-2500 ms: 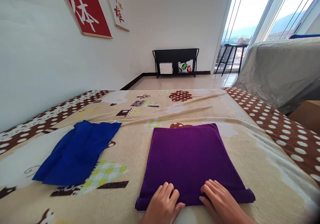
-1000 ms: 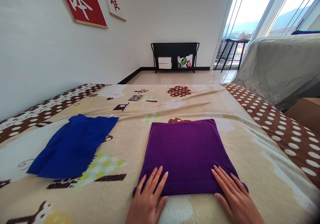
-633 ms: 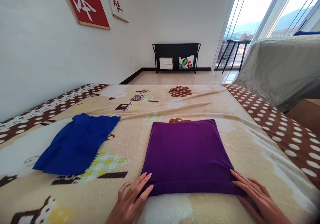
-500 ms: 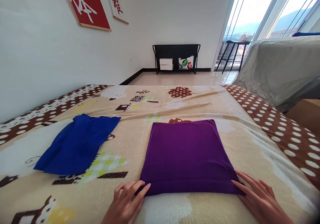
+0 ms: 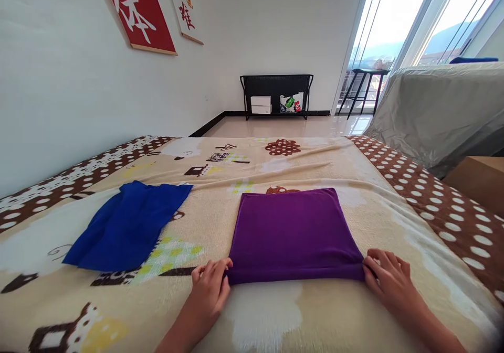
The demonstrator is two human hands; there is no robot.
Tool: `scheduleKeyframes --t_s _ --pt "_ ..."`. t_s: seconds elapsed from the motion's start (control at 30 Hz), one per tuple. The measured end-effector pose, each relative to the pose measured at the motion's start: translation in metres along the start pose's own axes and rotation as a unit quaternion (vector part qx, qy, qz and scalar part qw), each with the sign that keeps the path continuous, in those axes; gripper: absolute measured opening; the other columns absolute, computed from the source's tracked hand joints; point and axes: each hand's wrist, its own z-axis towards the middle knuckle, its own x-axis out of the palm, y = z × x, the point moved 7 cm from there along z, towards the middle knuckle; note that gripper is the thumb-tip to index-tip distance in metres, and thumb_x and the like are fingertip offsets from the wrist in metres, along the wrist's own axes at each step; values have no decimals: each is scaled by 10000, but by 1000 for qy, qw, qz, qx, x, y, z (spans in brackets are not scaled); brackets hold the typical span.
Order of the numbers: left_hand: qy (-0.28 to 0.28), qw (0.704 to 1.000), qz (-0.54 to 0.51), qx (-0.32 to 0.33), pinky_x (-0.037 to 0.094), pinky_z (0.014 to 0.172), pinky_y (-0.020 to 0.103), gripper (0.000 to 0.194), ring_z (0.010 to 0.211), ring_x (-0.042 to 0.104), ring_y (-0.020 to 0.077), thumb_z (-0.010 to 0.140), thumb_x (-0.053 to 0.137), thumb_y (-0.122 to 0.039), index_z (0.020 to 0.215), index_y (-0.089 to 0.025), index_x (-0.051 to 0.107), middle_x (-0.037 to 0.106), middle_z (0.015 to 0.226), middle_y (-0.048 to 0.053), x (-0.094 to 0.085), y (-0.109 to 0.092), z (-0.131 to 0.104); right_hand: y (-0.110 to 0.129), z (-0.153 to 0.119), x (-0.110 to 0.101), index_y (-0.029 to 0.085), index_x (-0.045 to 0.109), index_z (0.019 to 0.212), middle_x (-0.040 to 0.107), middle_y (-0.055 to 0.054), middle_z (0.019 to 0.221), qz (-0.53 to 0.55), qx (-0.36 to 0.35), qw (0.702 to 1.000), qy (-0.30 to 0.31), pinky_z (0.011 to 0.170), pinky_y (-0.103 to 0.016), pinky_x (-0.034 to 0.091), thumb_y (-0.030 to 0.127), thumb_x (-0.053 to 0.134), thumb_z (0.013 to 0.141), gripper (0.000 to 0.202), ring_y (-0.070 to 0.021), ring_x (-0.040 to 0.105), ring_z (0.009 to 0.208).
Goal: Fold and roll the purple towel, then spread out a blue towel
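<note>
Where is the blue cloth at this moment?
In the head view, the blue cloth lies on the left part of the patterned blanket, left of both the left hand and the purple cloth, touching neither.

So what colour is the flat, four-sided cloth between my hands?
The flat, four-sided cloth is plain purple where visible, best seen in the head view.

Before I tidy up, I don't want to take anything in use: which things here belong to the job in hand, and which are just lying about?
In use:
purple cloth, near edge held at both ends by left hand and right hand
blanket, spread beneath

Apparently just about:
blue cloth, touched by neither hand
rack and white boxes
stool
carton
</note>
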Motion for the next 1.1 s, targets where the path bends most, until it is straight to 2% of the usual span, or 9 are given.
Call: scheduleKeyframes --t_s 0.13,0.27,0.33,0.47,0.53,0.63,0.77,0.97,1.1 --pt "-97 990 93 -38 387 942 492 432 1104 615 285 856 383 -9 1183 -191 599 666 1208 108 11 -73 24 76 17 -8 185 642 1120 636 -125 1179 -45 36 994 -95 940 -498 362 129 416 907 315 -285 590 1051" --pt "-60 992 6 114 405 1053 391 491 1251 561 211 913 321 -23 1342 -142 528 605 1362 99 39 -148 35 159 25 8 224 520 1360 642 -42 1269 105 -119 986 -40 1044 -358 355 65 352 927 491 -166 566 1187" --pt "-16 990 -2 140 401 1083 361 490 1312 513 190 958 348 -109 1438 -154 437 544 1439 82 46 -138 30 149 21 15 218 410 1459 593 -31 1362 106 -139 985 -6 1082 -329 334 155 379 971 493 -145 526 1258" --pt "23 997 48 61 313 1143 445 536 1375 442 213 991 427 -332 1513 -283 317 472 1503 34 35 -57 13 70 4 17 214 299 1522 473 -54 1482 37 -66 997 4 1149 -415 248 395 449 985 586 -207 464 1341" --pt "3 997 75 21 196 1174 536 514 1389 422 246 991 407 -310 1500 -282 348 471 1500 47 26 -41 10 55 2 12 211 294 1527 466 -79 1482 17 -21 999 -16 1164 -487 197 417 444 981 602 -249 459 1347" --pt "-17 997 74 31 119 1188 543 520 1419 376 244 968 349 -186 1485 -226 388 423 1529 58 26 -75 22 95 15 7 192 290 1530 420 -84 1509 27 -35 999 -23 1177 -511 157 314 426 980 579 -258 387 1400" --pt "37 991 15 131 320 1132 369 511 1401 402 164 997 360 -292 1504 -221 348 428 1530 15 45 -127 42 151 37 19 227 321 1517 405 -10 1520 81 -129 987 49 1150 -377 270 306 371 1007 519 -172 385 1401" --pt "34 998 57 -2 314 1126 528 532 1403 403 249 1004 383 -397 1520 -297 292 406 1544 34 37 -37 26 52 22 32 245 270 1537 379 -39 1534 18 7 999 38 1131 -484 290 488 352 1002 594 -236 398 1396" --pt "6 998 64 2 186 1171 590 512 1418 380 268 996 341 -271 1506 -226 344 418 1530 74 29 -57 31 68 30 19 187 388 1489 412 -86 1510 6 4 1000 8 1173 -555 185 388 364 996 533 -276 381 1404"
